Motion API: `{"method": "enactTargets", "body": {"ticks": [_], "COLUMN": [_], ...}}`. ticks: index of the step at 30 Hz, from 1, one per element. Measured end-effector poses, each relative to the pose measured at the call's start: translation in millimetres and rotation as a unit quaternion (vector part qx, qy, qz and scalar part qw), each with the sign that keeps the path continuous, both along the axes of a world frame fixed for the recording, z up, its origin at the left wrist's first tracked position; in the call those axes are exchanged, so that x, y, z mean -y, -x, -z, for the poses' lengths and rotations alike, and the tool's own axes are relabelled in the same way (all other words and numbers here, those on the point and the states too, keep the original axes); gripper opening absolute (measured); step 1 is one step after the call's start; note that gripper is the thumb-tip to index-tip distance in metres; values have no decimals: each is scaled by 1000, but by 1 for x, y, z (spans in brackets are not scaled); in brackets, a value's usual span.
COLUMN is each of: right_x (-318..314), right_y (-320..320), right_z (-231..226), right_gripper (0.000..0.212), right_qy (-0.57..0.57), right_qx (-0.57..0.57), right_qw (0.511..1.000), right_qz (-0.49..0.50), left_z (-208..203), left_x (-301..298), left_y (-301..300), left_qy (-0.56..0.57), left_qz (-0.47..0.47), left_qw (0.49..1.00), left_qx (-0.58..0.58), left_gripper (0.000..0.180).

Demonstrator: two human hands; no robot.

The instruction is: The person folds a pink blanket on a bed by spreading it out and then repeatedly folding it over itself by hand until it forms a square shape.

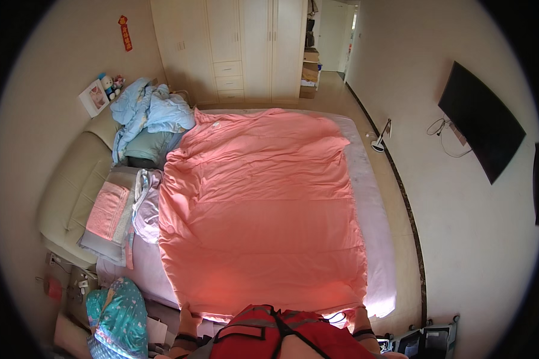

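While the pink duvet (pixel 260 209) lies flat on the bed (pixel 374 239), both hands reach its near edge. The left hand (pixel 185 312) and right hand (pixel 359 311) look clenched on its corners.

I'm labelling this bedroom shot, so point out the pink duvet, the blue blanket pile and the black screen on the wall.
pink duvet (pixel 260 203): head view, middle of the spread cover.
blue blanket pile (pixel 150 110): head view, top of the crumpled heap.
black screen (pixel 482 119): head view, centre of the dark panel.

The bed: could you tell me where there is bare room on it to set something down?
The salmon quilt lies flat and bare across the middle. A bare strip of lilac sheet runs between it and the right edge. The headboard side is crowded: blue bedding, folded pink towel, pale clothes.
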State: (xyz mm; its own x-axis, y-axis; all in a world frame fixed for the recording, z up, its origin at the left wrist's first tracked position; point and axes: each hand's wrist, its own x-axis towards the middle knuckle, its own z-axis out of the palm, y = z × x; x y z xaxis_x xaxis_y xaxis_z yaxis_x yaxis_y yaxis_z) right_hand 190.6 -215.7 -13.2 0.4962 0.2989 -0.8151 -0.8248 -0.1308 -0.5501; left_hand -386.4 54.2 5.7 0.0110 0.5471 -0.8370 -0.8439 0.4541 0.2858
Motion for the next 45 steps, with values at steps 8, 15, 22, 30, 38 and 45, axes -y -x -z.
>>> {"method": "enactTargets", "body": {"ticks": [8,15,22,30,38,45], "right_x": [-80,-146,14,-17,16,66], "right_y": [-94,-190,-103,-78,-60,-34], "right_z": [-20,-319,-312,-237,-155,-202], "right_gripper": [11,33,32,23,12,9], "right_qy": [-94,-345,-157,-183,-144,-94], "right_qx": [221,626,715,480,468,609], "right_qw": [971,693,659,836,847,752], "right_qz": [1,94,171,191,206,233], "left_z": [-36,-301,-294,-151,-104,-102], "left_x": [-103,-203,-103,-39,-28,8], "left_y": [-46,-96,-62,-41,-18,-9], "left_qy": [-31,-560,-571,-355,-173,-178], "left_qz": [15,136,89,64,53,118], "left_qw": [999,817,814,926,966,966], "left_qx": [8,12,-61,-109,-186,-143], "left_gripper": [17,33,54,38,27,23]}}
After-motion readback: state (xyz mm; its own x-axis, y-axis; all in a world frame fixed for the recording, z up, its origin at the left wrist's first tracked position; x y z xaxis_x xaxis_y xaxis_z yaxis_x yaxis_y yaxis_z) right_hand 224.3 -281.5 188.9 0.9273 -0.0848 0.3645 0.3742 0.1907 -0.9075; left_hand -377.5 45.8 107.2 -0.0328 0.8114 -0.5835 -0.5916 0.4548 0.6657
